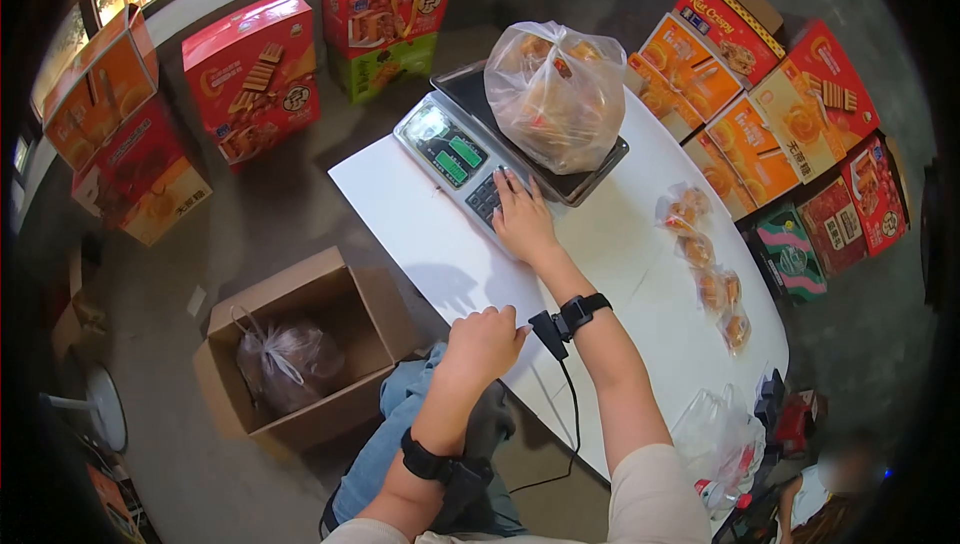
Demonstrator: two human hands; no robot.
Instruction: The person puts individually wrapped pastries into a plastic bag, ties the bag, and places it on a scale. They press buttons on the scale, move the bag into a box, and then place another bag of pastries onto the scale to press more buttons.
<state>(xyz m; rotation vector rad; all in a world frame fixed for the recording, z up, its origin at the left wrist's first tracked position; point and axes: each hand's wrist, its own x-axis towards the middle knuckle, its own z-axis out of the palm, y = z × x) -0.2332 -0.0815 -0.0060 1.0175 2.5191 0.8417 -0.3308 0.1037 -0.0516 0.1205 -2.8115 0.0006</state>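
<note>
A digital scale (487,169) with green lit displays stands on the white table. On its dark pan rests a clear plastic bag (556,94) filled with wrapped snacks, tied at the top. My right hand (525,219) lies over the scale's keypad, fingers stretched out and touching the keys. My left hand (484,346) is closed in a fist near the table's front edge, below the scale. Its palm side is hidden, so I cannot see whether anything is inside. Both wrists wear black straps with small devices.
Individually wrapped snacks (710,284) lie along the table's right side, near crumpled plastic bags (715,429). An open cardboard box (330,319) holding a tied bag (290,359) sits on the floor. Colourful snack cartons (250,79) stand around the table. Another person (808,494) is at lower right.
</note>
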